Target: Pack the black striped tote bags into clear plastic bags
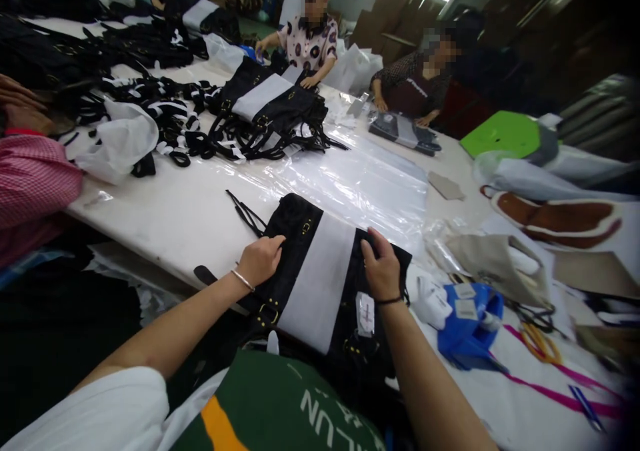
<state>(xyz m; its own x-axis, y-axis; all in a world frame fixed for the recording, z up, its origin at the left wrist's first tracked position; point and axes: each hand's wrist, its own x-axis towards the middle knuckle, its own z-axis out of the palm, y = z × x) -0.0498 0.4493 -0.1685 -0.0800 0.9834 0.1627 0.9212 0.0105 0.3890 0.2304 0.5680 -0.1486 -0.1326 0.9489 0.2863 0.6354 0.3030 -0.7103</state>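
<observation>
Looking down across a white table (190, 211), left to right. Passing a co-worker's pink sleeve (35, 184) at the far left, then a pile of bags (270, 114) farther off at the middle. Pressing the left hand (260, 259), fingers curled and apparently pinching fabric, onto the left black panel of a bag (320, 284) lying flat at the near table edge, black with one white band. Gripping the bag's right side with the right hand (383, 271), thumb on top and fingers bent over the edge, just above a small tag (365, 313). Noting a clear plastic sheet (360, 184) beyond the bag and a blue pouch (467, 321) to the right. Judging the risks: slipping off the near edge, with the bag overhanging it, or snagging the thin strap (245, 214) trailing from the bag's far left corner.
</observation>
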